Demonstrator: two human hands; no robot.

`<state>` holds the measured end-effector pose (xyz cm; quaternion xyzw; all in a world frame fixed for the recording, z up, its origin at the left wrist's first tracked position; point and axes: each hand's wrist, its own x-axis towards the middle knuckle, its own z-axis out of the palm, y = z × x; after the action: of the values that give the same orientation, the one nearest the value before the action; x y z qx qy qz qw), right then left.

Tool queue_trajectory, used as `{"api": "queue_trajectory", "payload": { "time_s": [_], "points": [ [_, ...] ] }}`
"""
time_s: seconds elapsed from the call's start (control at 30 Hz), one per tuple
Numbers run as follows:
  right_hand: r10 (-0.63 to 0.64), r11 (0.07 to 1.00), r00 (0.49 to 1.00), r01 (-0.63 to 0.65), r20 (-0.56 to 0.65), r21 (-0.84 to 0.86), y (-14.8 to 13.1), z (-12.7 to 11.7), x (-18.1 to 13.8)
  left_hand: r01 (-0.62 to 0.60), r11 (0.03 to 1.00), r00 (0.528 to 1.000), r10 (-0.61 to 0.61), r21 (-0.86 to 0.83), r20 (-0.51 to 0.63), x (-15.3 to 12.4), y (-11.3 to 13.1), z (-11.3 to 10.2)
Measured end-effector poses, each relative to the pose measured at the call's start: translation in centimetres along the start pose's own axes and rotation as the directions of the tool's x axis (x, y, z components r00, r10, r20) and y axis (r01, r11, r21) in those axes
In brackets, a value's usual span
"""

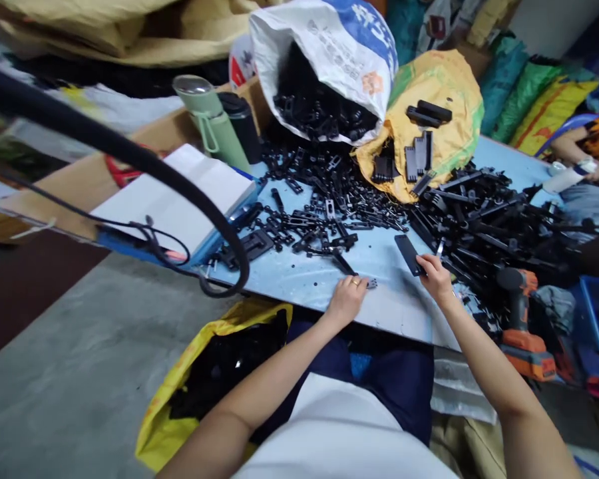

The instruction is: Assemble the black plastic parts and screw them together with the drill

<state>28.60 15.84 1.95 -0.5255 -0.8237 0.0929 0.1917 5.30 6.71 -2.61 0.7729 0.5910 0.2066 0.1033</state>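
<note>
A flat black piece (406,254) is in front of the white sack (324,33), pinched by the right hand (435,278). The left hand (347,303), also in front, pinches a small dark part (372,283), its shape hard to see. Black bits (330,209) lie by the sack.

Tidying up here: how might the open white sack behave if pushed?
The white sack probably gives and folds, as its wall looks creased. It may be heavy, with many black parts inside. Some could spill, since its mouth gapes open.
</note>
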Motion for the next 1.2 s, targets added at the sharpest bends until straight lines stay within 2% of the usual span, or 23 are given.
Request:
{"api": "queue_trajectory", "payload": {
  "time_s": [0.13,0.2,0.3,0.37,0.43,0.47,0.53,0.6,0.67,0.7,0.8,0.93,1.03,1.13,1.2],
  "points": [
    [-0.087,0.995,0.973,0.073,0.212,0.073,1.2,-1.1,-6.1,0.053,0.999,0.998,-0.053,0.005,0.025,0.5,-0.6,-0.3],
    [-0.079,0.997,0.967,0.071,0.241,0.041,0.8,-1.3,-7.4,0.092,0.996,0.995,-0.092,0.002,0.027,1.2,-1.0,-0.6],
    [0.09,0.994,0.987,-0.081,0.136,-0.075,-1.2,-0.7,-6.3,0.161,0.985,0.987,-0.161,-0.057,0.002,2.5,-1.3,-0.8],
    [0.208,0.974,0.975,-0.201,0.073,-0.103,-3.1,0.3,-4.6,0.184,0.97,0.982,-0.189,-0.162,-0.019,2.9,-1.0,-1.0],
    [0.261,0.965,0.962,-0.261,0.078,-0.009,-4.9,1.3,-2.9,0.156,0.939,0.983,-0.177,-0.307,-0.039,2.7,-0.4,-1.1],
    [0.267,0.955,0.958,-0.277,0.103,0.103,-5.7,1.7,-2.3,0.13,0.914,0.986,-0.161,-0.385,-0.049,2.5,0.0,-1.2],
    [0.261,0.854,0.945,-0.322,0.199,0.408,-7.0,2.3,-2.0,0.086,0.845,0.989,-0.135,-0.528,-0.055,1.8,1.0,-1.4],
    [0.24,0.648,0.917,-0.396,0.319,0.65,-7.7,2.5,-2.6,0.082,0.769,0.99,-0.136,-0.634,-0.038,1.1,1.9,-1.9],
    [0.204,0.503,0.903,-0.429,0.379,0.75,-8.0,2.2,-3.5,0.072,0.725,0.991,-0.127,-0.684,-0.03,0.6,2.7,-2.4],
    [0.176,0.49,0.912,-0.408,0.371,0.771,-7.9,1.8,-3.9,0.053,0.725,0.993,-0.112,-0.687,-0.04,0.4,3.0,-2.8],
    [0.063,0.598,0.96,-0.256,0.275,0.759,-7.3,0.4,-4.7,-0.031,0.782,0.993,-0.048,-0.623,-0.11,-0.1,3.7,-3.5],
    [-0.077,0.755,0.981,-0.058,0.176,0.653,-6.8,-0.9,-5.3,-0.09,0.842,0.976,-0.033,-0.532,-0.217,-0.8,4.9,-3.4],
    [-0.112,0.798,0.992,0.053,0.061,0.601,-7.4,-0.8,-5.8,-0.099,0.85,0.939,-0.093,-0.517,-0.331,-1.0,6.4,-2.9],
    [-0.085,0.801,0.993,0.115,-0.079,0.587,-8.6,-0.4,-6.4,-0.114,0.841,0.874,-0.169,-0.528,-0.456,-0.9,7.6,-2.7],
    [-0.074,0.808,0.986,0.147,-0.15,0.57,-9.1,-0.2,-6.8,-0.175,0.828,0.862,-0.133,-0.533,-0.489,-0.7,7.6,-3.0]
  ]
}}
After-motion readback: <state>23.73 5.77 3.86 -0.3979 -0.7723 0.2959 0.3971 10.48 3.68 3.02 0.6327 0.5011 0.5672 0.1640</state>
